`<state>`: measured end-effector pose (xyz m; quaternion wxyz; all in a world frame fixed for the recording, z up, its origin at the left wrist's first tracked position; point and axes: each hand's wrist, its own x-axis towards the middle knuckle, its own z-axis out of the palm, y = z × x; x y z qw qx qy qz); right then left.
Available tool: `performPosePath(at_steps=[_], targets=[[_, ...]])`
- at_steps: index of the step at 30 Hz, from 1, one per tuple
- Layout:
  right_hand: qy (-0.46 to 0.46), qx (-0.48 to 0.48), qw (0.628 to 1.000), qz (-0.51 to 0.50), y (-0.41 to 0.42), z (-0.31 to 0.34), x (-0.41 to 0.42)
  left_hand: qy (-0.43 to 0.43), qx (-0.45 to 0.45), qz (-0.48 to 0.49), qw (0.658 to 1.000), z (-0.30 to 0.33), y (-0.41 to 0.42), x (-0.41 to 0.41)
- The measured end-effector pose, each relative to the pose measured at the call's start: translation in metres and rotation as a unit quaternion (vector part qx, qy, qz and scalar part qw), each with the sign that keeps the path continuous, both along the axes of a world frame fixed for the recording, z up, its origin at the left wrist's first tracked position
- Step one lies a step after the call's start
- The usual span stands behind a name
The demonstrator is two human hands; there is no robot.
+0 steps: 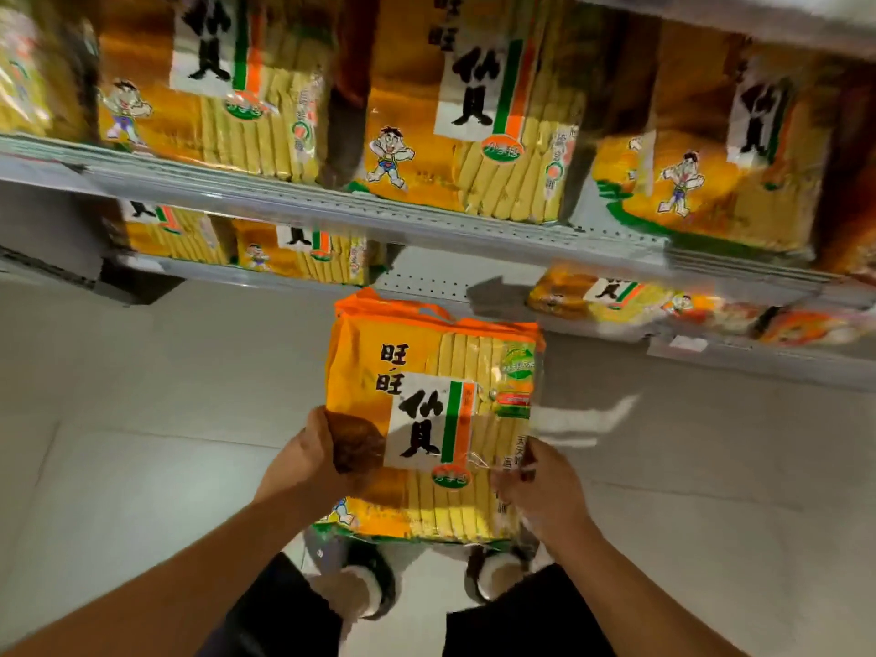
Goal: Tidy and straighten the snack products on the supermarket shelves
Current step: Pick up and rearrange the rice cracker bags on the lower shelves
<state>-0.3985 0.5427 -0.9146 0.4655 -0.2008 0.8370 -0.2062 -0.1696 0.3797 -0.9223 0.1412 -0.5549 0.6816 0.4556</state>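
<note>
I hold a large orange-and-yellow rice cracker bag (pixel 433 410) upright in front of me, above the floor and just short of the bottom shelf (pixel 426 277). My left hand (pixel 308 459) grips its left edge and my right hand (pixel 545 488) grips its lower right edge. Its orange carry handle points toward the shelves. Bags of the same kind stand in a row on the upper shelf (pixel 332 201): one at the left (pixel 213 87), one in the middle (pixel 469 111), one at the right (pixel 711 149).
On the bottom shelf two bags (pixel 294 251) stand at the left and a bag (pixel 616 296) lies flat at the right, with a bare gap of perforated metal between them. Below are pale floor tiles (pixel 142 443) and my shoes (pixel 369 585).
</note>
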Motion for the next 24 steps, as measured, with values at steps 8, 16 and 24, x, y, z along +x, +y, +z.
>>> performPosePath(at_steps=[8, 16, 24], targets=[[0.071, -0.112, 0.989, -0.059, -0.081, -0.17, -0.089, 0.088, -0.124, -0.003, 0.988, -0.163, -0.094, -0.1], [0.204, -0.294, 0.927, -0.107, -0.174, -0.247, -0.17, 0.191, -0.311, 0.015, 0.931, -0.243, -0.185, -0.184], [0.228, -0.286, 0.925, -0.099, -0.213, -0.276, -0.19, 0.202, -0.343, 0.052, 0.916, -0.269, -0.207, -0.215]])
